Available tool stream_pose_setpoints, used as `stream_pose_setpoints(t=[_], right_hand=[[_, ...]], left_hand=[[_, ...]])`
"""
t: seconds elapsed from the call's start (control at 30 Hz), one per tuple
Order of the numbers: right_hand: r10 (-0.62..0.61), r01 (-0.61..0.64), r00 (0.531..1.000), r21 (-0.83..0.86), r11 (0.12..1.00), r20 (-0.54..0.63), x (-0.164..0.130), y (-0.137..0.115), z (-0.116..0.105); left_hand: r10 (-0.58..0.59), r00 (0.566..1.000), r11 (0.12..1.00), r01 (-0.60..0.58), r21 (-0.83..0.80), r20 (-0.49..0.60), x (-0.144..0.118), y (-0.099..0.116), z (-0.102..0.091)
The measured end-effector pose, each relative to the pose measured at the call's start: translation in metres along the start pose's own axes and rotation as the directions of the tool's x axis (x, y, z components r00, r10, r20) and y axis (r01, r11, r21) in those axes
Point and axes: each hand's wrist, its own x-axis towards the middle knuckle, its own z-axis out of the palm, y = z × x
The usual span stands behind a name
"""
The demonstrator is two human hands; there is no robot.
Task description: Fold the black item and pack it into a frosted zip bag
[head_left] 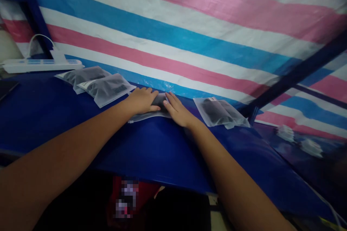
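Both my hands press down on a frosted zip bag (151,116) with something dark inside, lying near the back of the blue table. My left hand (142,100) rests flat across the bag's left part, fingers stretched out. On its right side lies my right hand (176,110), fingers extended and palm down. Much of the bag is hidden under the hands. Just left of it, two similar bags with dark contents lie overlapped, the nearer bag (110,87) partly over the farther bag (86,74). To the right are more such frosted bags (219,112).
A white power strip (43,65) with a plugged-in adapter and cable sits at the back left of the blue table (151,151). A dark flat object (7,88) is at the left edge. Striped plastic sheeting (173,39) hangs behind, with a dark blue frame bar (295,72) at right.
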Motion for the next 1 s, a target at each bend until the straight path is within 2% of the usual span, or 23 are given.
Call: stream_pose_setpoints(t=[0.17, 0.37, 0.57, 0.63, 0.73, 0.8, 0.9, 1.0], right_hand=[[-0.017, 0.017, 1.0, -0.002, 1.0, -0.016, 0.002, 0.005, 0.003], [-0.033, 0.032, 0.998, -0.014, 0.999, -0.048, 0.003, 0.007, 0.002], [-0.013, 0.012, 0.996, -0.016, 1.0, -0.09, 0.006, 0.012, 0.003], [-0.004, 0.003, 0.996, -0.017, 1.0, -0.093, 0.006, 0.014, 0.003], [0.026, -0.027, 0.995, -0.017, 0.999, -0.095, 0.005, 0.017, 0.004], [0.045, -0.046, 0.994, -0.013, 0.999, -0.099, 0.005, 0.017, 0.003], [0.062, -0.063, 0.993, -0.011, 0.998, -0.096, 0.005, 0.018, 0.003], [0.081, -0.083, 0.994, -0.023, 0.996, -0.076, 0.005, 0.017, 0.001]], left_hand=[[-0.043, 0.999, 0.998, 0.043, -0.036, 0.018, 0.001, -0.005, 0.001], [-0.115, 0.987, 0.988, 0.125, -0.093, 0.111, -0.002, -0.002, -0.004], [-0.159, 0.985, 0.986, 0.162, -0.049, 0.061, -0.004, 0.021, -0.001], [-0.155, 0.986, 0.987, 0.158, -0.043, 0.066, -0.004, 0.022, -0.002], [-0.196, 0.979, 0.981, 0.196, 0.004, 0.061, -0.004, 0.01, -0.007], [-0.311, 0.949, 0.95, 0.309, 0.04, 0.057, -0.003, -0.005, -0.011], [-0.524, 0.848, 0.852, 0.52, 0.064, 0.076, 0.0, -0.033, -0.015], [-0.623, 0.77, 0.782, 0.619, 0.079, 0.134, 0.002, -0.06, -0.014]])
